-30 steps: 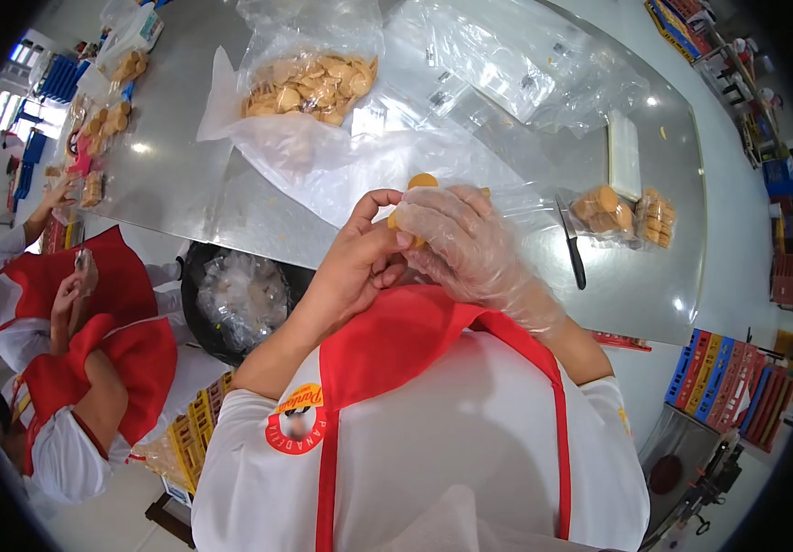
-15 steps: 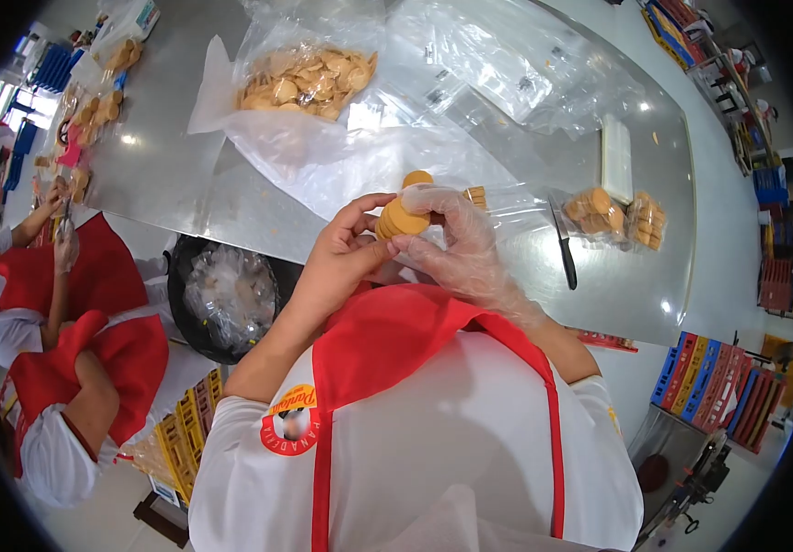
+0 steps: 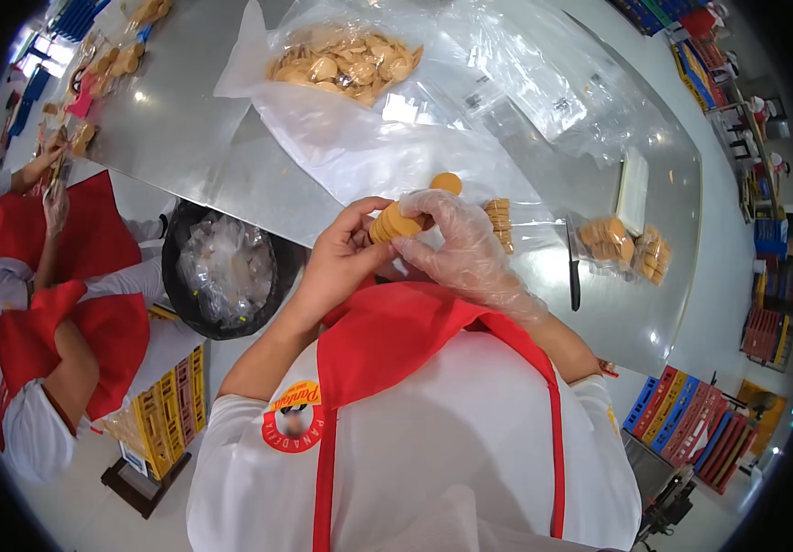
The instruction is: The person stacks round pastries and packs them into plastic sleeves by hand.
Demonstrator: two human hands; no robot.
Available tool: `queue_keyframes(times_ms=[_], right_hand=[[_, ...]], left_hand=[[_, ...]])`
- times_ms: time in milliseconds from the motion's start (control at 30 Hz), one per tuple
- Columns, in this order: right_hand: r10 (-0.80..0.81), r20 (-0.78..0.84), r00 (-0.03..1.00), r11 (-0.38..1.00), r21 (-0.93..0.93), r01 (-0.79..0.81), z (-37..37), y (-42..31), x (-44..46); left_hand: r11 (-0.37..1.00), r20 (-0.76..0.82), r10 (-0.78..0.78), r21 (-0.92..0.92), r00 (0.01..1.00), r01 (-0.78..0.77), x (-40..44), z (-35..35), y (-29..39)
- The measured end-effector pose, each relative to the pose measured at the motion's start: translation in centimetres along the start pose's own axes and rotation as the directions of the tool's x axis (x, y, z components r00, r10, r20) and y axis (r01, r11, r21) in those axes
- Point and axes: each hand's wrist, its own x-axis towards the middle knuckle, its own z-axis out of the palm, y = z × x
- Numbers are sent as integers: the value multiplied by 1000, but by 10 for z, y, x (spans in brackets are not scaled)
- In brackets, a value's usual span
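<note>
Between my two hands is a short stack of round, flat biscuits (image 3: 393, 224), tilted on its side. My bare left hand (image 3: 348, 241) closes on the stack from the left, thumb below and fingers above. A clear plastic glove covers my right hand (image 3: 456, 241), whose fingers and thumb are closed on the right end of the same stack. Just beyond the glove, a single biscuit (image 3: 446, 183) lies on the plastic sheet (image 3: 323, 147). To the right of my right hand, a row of biscuits (image 3: 498, 225) stands on edge on clear plastic.
A large bag of loose biscuits (image 3: 350, 63) lies farther back, beside clear bags (image 3: 534, 74). At right are a black-handled knife (image 3: 574, 276), packed biscuits (image 3: 608, 239) and a white block (image 3: 633, 191). A black bin (image 3: 175, 276) stands below the table's left edge; two co-workers (image 3: 65, 239) are at left.
The view has shifted, so table items appear farther right. My hands still hold the stack. The right hand has moved left relative to the table, uncovering more of the biscuit row and the single biscuit.
</note>
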Motion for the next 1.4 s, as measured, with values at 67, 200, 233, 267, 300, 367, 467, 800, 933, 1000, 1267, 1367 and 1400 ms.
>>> queue_keyframes(times_ms=[67, 200, 233, 267, 300, 367, 467, 800, 933, 1000, 1267, 1367, 1400], right_hand=[[-22, 21, 1000, 1000, -22, 23, 1, 3, 3], [-39, 9, 999, 999, 28, 39, 5, 5, 4], [-12, -4, 1000, 1000, 27, 12, 5, 5, 3], [15, -17, 1000, 1000, 26, -14, 5, 4, 2], [40, -30, 999, 999, 25, -39, 4, 4, 2], [121, -93, 988, 993, 2, -121, 0, 1, 8], [-5, -103, 995, 950, -311, -28, -7, 17, 24], [-4, 199, 980, 565, -808, 167, 23, 55, 54], [-200, 138, 970, 631, -739, 235, 18, 52, 46], [-302, 80, 950, 662, -699, 269, 7, 33, 34], [-218, -455, 863, 831, -550, -80, -80, 41, -102], [-3, -686, 727, 799, -439, -411, -100, 80, -162], [58, -749, 660, 769, -388, -508, -102, 88, -175]], left_hand=[[1000, -6, 7, -9, 1000, -7, 1, -4, -4], [1000, -14, 15, -4, 1000, -15, 1, -10, -7], [1000, -25, 9, -15, 1000, -9, 0, -11, -5], [1000, -36, 3, -25, 999, -4, 0, -12, -4], [1000, -42, 24, -19, 999, -25, 1, -15, -5], [998, -59, 66, -3, 996, -67, 1, -24, -9], [984, -92, 158, -68, 983, -164, -4, -22, -2], [940, -1, 338, -47, 941, -338, -17, -24, 2], [942, -89, 333, -13, 939, -336, -18, -22, -2], [953, -141, 300, 6, 943, -302, -18, -25, -2], [962, -209, 178, -168, 961, -215, -22, -32, -17], [965, -213, 144, -187, 966, -185, -21, -26, -18], [965, -215, 137, -192, 967, -179, -21, -24, -18]])
